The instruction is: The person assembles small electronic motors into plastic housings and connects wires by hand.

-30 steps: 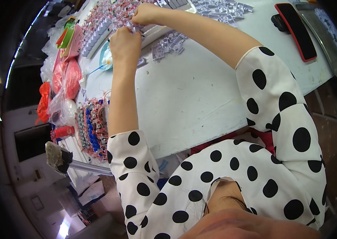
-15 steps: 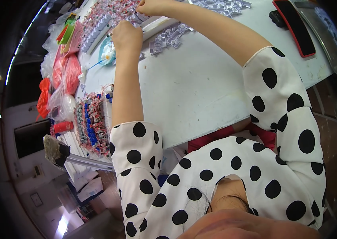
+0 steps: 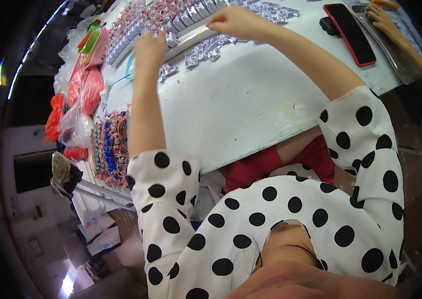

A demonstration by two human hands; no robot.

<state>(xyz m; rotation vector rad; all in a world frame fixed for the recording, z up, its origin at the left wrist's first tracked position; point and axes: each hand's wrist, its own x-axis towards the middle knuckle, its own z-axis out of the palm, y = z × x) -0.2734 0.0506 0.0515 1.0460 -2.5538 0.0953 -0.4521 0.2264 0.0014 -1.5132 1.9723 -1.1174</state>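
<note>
My left hand [image 3: 150, 49] is smeared by motion beside the near end of a long white rack [image 3: 191, 39]; its fingers cannot be made out. Over the far part of that rack, my right hand [image 3: 228, 23] is closed, fingertips pinched together. Whatever it may hold is too small or hidden. Grey-white block-like pieces [image 3: 198, 11] with thin red wires stand in a row along the rack's far side. Small clear plastic parts [image 3: 205, 51] lie loose on the table just nearer than the rack. A light-blue dish [image 3: 130, 66] is partly covered by my left hand.
A red-edged phone [image 3: 350, 35] lies at the right, beside another person's hand [image 3: 383, 21]. Pink plastic bags [image 3: 91, 89] and a green tray [image 3: 87, 42] crowd the left edge. Bundles of wired blue and grey parts [image 3: 109, 147] sit at the near left of the white table [image 3: 231, 109].
My right hand has moved right and slightly nearer along the rack. My left hand has shifted a little left and nearer, covering more of the dish. Another person's hand has appeared at the right.
</note>
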